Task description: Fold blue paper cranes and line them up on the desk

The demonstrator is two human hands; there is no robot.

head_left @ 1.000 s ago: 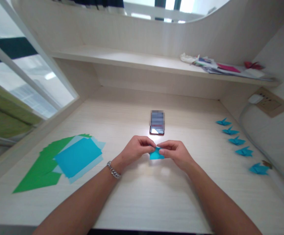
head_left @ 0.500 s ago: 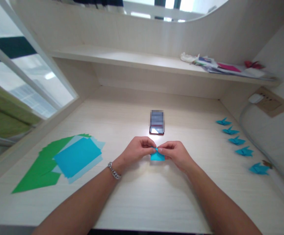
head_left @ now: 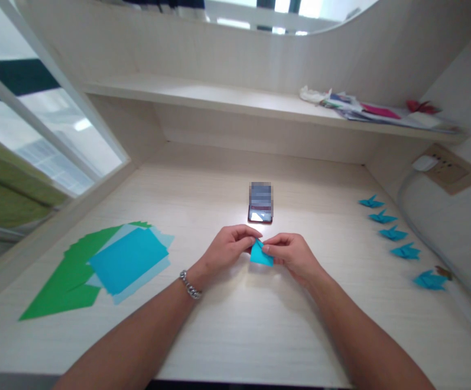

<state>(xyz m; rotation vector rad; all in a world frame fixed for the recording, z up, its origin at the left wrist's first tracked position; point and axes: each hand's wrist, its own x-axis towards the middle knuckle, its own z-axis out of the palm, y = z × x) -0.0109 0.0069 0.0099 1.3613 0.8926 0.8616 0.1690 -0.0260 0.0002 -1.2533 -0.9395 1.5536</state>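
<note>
Between my two hands is a small folded piece of blue origami paper (head_left: 261, 257), just above the desk or touching it; I cannot tell which. My left hand (head_left: 234, 243) pinches its upper left edge, thumb and forefinger together. A chain bracelet (head_left: 190, 285) circles that wrist. On the paper's right side, my right hand (head_left: 289, 251) grips it with the thumb on top. The fingertips partly cover the folds at the upper edge. Just beyond the hands lies a phone (head_left: 260, 202) with a blurred screen.
At the left, blue sheets (head_left: 129, 261) overlap green sheets (head_left: 66, 276). Several folded blue paper cranes (head_left: 393, 233) stand in a row on the right, near a cable (head_left: 416, 227) from a wall socket (head_left: 449, 169). Papers (head_left: 357, 108) rest on the shelf (head_left: 219, 97) above.
My left thumb has shifted up and back off the paper's front, so more of its upper left corner shows. My right hand keeps nearly the same place.
</note>
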